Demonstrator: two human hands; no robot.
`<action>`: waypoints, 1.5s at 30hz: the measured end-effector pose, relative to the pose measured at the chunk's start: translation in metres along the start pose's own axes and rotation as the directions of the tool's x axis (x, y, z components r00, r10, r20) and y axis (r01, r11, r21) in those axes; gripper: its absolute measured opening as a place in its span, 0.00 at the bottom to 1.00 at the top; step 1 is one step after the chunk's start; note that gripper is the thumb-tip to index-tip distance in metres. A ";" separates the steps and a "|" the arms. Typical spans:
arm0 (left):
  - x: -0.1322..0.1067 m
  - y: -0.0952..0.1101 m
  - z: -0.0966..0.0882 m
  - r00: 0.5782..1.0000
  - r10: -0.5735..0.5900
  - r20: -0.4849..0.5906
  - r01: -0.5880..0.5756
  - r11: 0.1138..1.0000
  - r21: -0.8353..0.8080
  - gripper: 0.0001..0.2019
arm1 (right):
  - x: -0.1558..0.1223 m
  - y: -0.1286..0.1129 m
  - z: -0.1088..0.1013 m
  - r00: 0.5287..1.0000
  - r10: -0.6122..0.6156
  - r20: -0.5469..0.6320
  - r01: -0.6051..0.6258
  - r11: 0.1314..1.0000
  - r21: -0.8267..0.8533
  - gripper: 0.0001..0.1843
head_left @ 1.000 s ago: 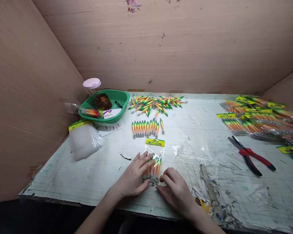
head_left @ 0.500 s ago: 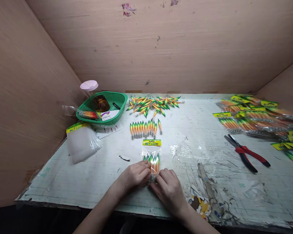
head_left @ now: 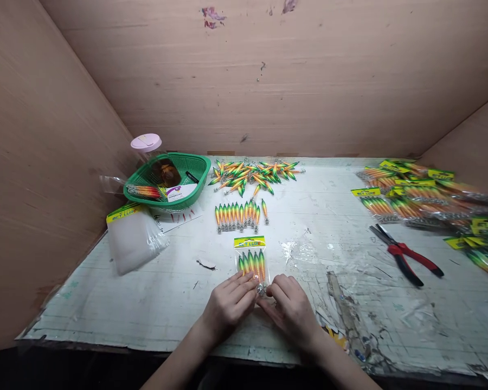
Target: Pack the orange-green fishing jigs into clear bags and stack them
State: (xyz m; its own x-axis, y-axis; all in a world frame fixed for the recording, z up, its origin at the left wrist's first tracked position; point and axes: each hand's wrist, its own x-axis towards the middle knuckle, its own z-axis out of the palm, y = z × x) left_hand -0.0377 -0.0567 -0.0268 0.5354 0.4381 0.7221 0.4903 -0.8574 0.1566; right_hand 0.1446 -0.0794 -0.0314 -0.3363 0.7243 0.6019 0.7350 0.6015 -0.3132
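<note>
Near centre of the counter [head_left: 329, 206]: a clear packet of lures [head_left: 251, 259] lies flat, its yellow header card at the far end and green-and-orange lures side by side inside. The left hand [head_left: 230, 303] and right hand [head_left: 290, 309] meet at the packet's near end, fingers curled and fingertips pinched onto the plastic from either side. Just beyond the packet, a row of loose lures [head_left: 239, 215]; farther still, a pile of lures [head_left: 252, 174]. Far left: a green basket [head_left: 193, 192], with a stack of empty bags [head_left: 132, 241] near it. Right: red-handled pliers [head_left: 406, 254], and past them a heap of filled packets [head_left: 423, 197].
</note>
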 end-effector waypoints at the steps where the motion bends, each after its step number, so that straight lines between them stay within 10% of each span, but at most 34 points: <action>1: 0.000 0.000 0.000 1.000 -0.001 -0.003 0.001 1.000 -0.006 0.07 | -0.001 0.002 -0.001 1.000 -0.009 0.010 0.009 1.000 -0.005 0.12; 7: -0.001 0.002 -0.002 0.981 -0.120 0.150 0.130 0.990 -0.055 0.14 | -0.003 0.010 0.002 0.997 -0.045 0.059 0.046 0.999 -0.018 0.13; 13: -0.006 0.000 -0.002 0.840 -0.284 0.462 0.300 0.953 0.039 0.36 | -0.001 0.014 0.001 0.990 -0.029 0.140 0.031 0.999 -0.009 0.11; 45: 0.000 0.001 0.011 0.840 -0.376 0.391 0.373 0.924 0.087 0.25 | 0.000 0.020 0.003 0.977 0.036 0.211 -0.048 0.998 0.052 0.08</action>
State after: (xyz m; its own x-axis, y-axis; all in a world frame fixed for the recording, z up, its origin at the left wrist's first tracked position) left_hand -0.0293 -0.0548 -0.0340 0.5344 0.7961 0.2841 0.7127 -0.6051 0.3549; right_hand 0.1570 -0.0663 -0.0401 -0.4267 0.8001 0.4217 0.7186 0.5830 -0.3790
